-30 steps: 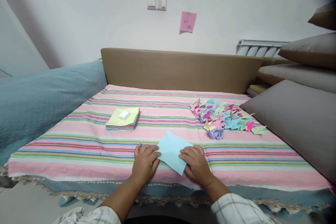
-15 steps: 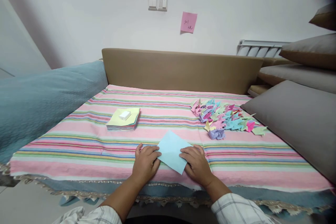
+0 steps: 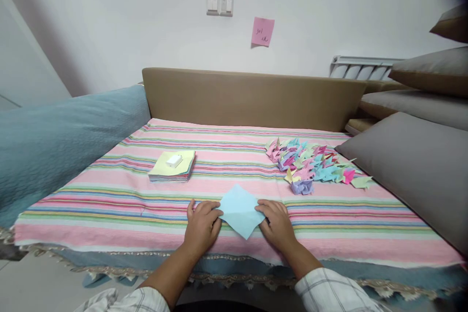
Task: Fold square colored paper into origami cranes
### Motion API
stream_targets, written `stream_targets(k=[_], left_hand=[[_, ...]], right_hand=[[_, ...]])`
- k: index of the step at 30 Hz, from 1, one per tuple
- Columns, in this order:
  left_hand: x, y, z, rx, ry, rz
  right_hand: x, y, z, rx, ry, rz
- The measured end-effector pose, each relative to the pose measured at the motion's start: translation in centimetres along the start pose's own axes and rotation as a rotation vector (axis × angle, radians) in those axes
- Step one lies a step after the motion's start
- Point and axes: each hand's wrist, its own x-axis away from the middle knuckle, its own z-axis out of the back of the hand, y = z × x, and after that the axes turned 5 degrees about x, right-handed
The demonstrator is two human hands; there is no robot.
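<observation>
A light blue sheet of paper (image 3: 239,209) lies as a diamond on the striped cloth (image 3: 109,195) near the front edge. My left hand (image 3: 202,226) pinches its left corner with curled fingers. My right hand (image 3: 278,224) holds its right corner, fingers bent over the edge. Both hands rest on the cloth.
A stack of coloured paper squares (image 3: 171,166) with a small white object (image 3: 173,160) on top lies at the left. A pile of several folded paper cranes (image 3: 310,163) lies at the right. Grey cushions (image 3: 409,165) stand on the right, a teal blanket (image 3: 54,136) on the left.
The blue paper has turned from a slanted position into a symmetric diamond. My right hand has shifted slightly right along its edge.
</observation>
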Motion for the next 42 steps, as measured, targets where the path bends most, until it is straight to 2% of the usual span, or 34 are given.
stream_targets(k=[4, 9, 11, 15, 19, 22, 27, 34, 42], left_hand=[[0.0, 0.1, 0.2, -0.034, 0.026, -0.025], [0.5, 0.1, 0.5, -0.043, 0.002, -0.246], [0.6, -0.1, 0.5, -0.053, 0.016, -0.290], [0.5, -0.5, 0.1, -0.041, 0.073, -0.172], [0.3, -0.8, -0.3, 0.009, -0.021, -0.089], [0.2, -0.9, -0.3, 0.047, -0.087, -0.085], [0.0, -1.0, -0.1, 0.055, -0.075, -0.088], [-0.6, -0.9, -0.1, 0.035, 0.033, -0.027], [-1.2, -0.8, -0.3, 0.005, 0.008, 0.060]], right_hand=[[0.2, -0.3, 0.2, -0.022, 0.034, 0.040], [0.2, -0.8, 0.2, 0.007, 0.067, 0.081], [0.3, -0.8, 0.3, 0.011, 0.081, 0.105], [0.5, -0.6, 0.5, -0.049, 0.089, 0.216], [0.7, -0.4, 0.8, -0.104, 0.076, 0.263], [0.4, -0.3, 0.9, -0.084, 0.019, 0.195], [0.0, -0.3, 0.7, -0.062, -0.120, 0.084], [-0.5, -0.4, 0.4, -0.042, -0.104, -0.137], [-1.3, -0.7, 0.0, -0.021, -0.105, -0.307]])
